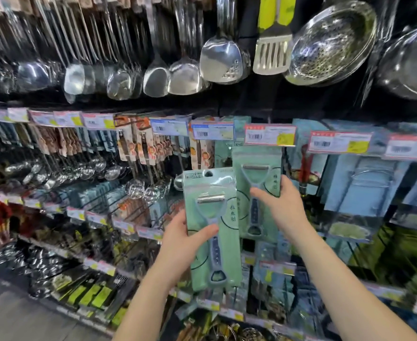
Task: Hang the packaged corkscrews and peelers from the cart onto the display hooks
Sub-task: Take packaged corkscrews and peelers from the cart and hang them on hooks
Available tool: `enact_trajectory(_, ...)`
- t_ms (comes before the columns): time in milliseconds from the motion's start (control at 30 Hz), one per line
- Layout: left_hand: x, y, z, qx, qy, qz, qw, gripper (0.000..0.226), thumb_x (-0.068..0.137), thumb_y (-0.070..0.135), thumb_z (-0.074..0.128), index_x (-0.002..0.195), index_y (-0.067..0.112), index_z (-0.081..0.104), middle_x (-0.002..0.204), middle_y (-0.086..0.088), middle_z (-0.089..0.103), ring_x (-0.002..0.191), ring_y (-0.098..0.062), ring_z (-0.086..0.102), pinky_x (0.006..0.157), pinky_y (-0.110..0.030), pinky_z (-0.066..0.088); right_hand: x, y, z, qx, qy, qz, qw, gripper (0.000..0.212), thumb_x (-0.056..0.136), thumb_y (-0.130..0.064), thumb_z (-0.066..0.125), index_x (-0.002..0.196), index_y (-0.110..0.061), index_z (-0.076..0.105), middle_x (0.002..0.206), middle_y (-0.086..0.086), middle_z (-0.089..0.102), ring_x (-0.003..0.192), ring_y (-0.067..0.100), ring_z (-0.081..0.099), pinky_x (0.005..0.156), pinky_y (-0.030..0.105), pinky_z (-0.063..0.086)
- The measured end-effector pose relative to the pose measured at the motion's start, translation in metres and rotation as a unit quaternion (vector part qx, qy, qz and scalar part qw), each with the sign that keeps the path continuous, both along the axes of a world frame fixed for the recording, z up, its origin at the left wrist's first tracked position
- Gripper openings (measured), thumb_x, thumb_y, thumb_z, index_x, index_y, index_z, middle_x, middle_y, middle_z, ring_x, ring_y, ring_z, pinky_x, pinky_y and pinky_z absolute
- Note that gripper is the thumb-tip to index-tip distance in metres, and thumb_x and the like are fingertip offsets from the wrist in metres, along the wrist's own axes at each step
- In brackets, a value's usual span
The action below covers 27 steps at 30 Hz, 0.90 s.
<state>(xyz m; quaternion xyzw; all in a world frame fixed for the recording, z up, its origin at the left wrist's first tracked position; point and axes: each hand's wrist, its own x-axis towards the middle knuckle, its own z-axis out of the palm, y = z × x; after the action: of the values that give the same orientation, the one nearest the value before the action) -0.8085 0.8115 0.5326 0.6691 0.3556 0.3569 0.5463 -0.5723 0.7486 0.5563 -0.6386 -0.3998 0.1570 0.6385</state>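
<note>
My left hand (180, 238) grips a packaged peeler (213, 232) on a green card, upright, its hang hole at the top free in front of the display. My right hand (280, 205) holds a second packaged peeler (256, 190) on the same kind of green card, higher and further back. Its top edge sits just under a red price tag (270, 134); whether it is on the hook I cannot tell. The hook itself is hidden behind the tag. No cart or corkscrew is in view.
Steel spatulas (223, 57) and strainers (330, 43) hang overhead. Rows of price tags and hooks with packaged utensils run left and right. Blue boxed goods (364, 183) stand right of the peelers. More packaged items fill the lower hooks by my forearms.
</note>
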Motion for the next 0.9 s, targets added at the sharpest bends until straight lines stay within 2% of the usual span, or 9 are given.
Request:
enact_trajectory(67,0.006,0.007,0.001,-0.002,0.001,-0.008,1.000,0.037,0.088,0.025,0.085,0.121,0.033,0.070,0.114,0.013,0.082,0.106,-0.010,0.078,0.100,-0.044,0.060,0.004,0.002,0.001,0.019,0.014,-0.001,1.000,0.044,0.088,-0.025,0.084,0.127,-0.025,0.064,0.118,-0.014,0.073,0.110,0.007,0.069,0.092,0.028,0.053)
enact_trajectory(267,0.018,0.022,0.001,-0.007,-0.002,-0.036,0.999,0.040,0.089,0.022,0.084,0.124,0.034,0.069,0.117,0.012,0.082,0.110,-0.014,0.078,0.104,-0.051,0.058,0.010,0.015,0.014,0.028,0.018,0.021,0.999,0.051,0.089,-0.026,0.083,0.135,-0.026,0.062,0.127,-0.012,0.074,0.118,0.011,0.070,0.108,0.047,0.053)
enact_trajectory(400,0.024,0.033,0.000,-0.009,0.003,-0.050,0.999,0.042,0.087,0.029,0.086,0.124,0.039,0.068,0.120,0.013,0.081,0.114,-0.016,0.077,0.106,-0.053,0.056,0.006,0.015,0.012,0.039,0.016,0.016,0.999,0.056,0.090,-0.027,0.081,0.141,-0.025,0.058,0.133,-0.013,0.071,0.123,0.008,0.066,0.112,0.045,0.050)
enact_trajectory(600,0.031,0.049,0.001,0.004,0.000,-0.066,0.998,0.045,0.087,0.026,0.086,0.127,0.034,0.067,0.118,0.012,0.081,0.109,-0.014,0.078,0.104,-0.051,0.058,0.010,0.005,0.006,0.041,0.001,0.017,0.999,0.081,0.086,-0.045,0.082,0.155,-0.025,0.045,0.151,-0.011,0.058,0.139,0.013,0.054,0.120,0.048,0.041)
enact_trajectory(733,0.033,0.053,0.002,0.010,0.003,-0.074,0.997,0.049,0.088,0.025,0.086,0.131,0.033,0.066,0.119,0.012,0.081,0.110,-0.012,0.078,0.106,-0.050,0.057,0.011,0.007,0.005,0.042,0.011,0.023,0.999,0.066,0.091,-0.029,0.081,0.148,-0.028,0.049,0.142,-0.016,0.061,0.130,0.005,0.058,0.116,0.038,0.041)
enact_trajectory(833,0.033,0.055,0.002,0.014,-0.001,-0.075,0.997,0.048,0.088,0.027,0.086,0.131,0.035,0.065,0.121,0.013,0.080,0.112,-0.013,0.077,0.107,-0.051,0.057,0.011,0.011,0.002,0.040,0.013,0.034,0.999,0.063,0.088,-0.034,0.083,0.143,-0.030,0.054,0.139,-0.016,0.066,0.129,0.005,0.061,0.117,0.044,0.044)
enact_trajectory(900,0.034,0.056,0.002,0.013,-0.010,-0.072,0.997,0.047,0.089,0.026,0.085,0.129,0.035,0.065,0.121,0.013,0.080,0.112,-0.013,0.077,0.106,-0.051,0.057,0.011,0.014,0.002,0.042,0.019,0.046,0.998,0.081,0.083,-0.044,0.085,0.152,-0.026,0.048,0.148,-0.012,0.061,0.137,0.012,0.057,0.120,0.050,0.041)
